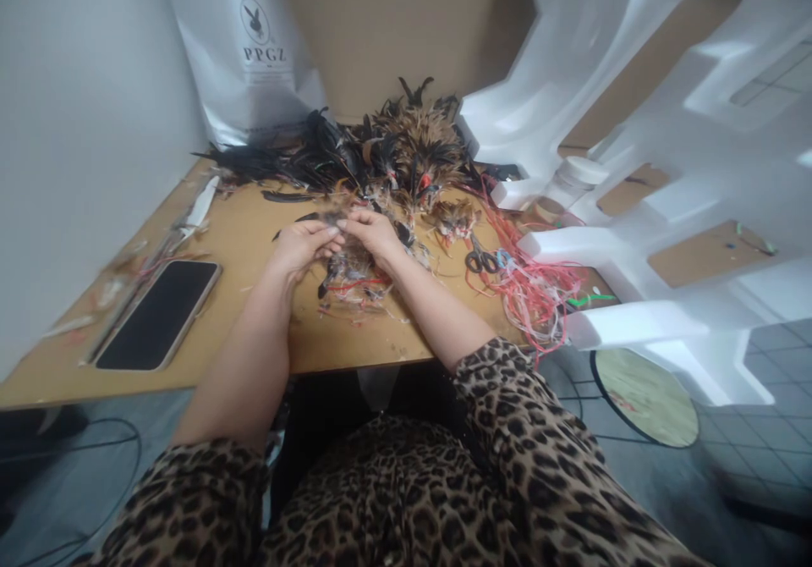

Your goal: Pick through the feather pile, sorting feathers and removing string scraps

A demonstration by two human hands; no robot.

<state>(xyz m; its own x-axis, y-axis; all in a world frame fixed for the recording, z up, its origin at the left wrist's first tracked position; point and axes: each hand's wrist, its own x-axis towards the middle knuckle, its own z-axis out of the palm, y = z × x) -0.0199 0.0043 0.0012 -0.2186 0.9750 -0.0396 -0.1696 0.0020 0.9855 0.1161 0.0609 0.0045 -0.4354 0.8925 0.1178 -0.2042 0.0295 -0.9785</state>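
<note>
My left hand [303,244] and my right hand [371,233] meet over the middle of the table, fingertips pinched close together. Between them is a small tuft of brownish feathers [336,214], partly hidden by the fingers and blurred. Just below my hands lies a bunch of feathers [355,275] with red strands at its near end. Behind them spreads a large heap of black and brown feathers [342,148]. A smaller brown feather bundle [455,218] rests to the right of my right hand.
Black-handled scissors [482,261] lie beside a tangle of pink and red plastic strands [539,296]. A phone [161,313] is on the left of the wooden table [254,296]. White foam pieces [602,245] and a lidded jar [577,178] stand at the right. A white bag [254,85] stands behind.
</note>
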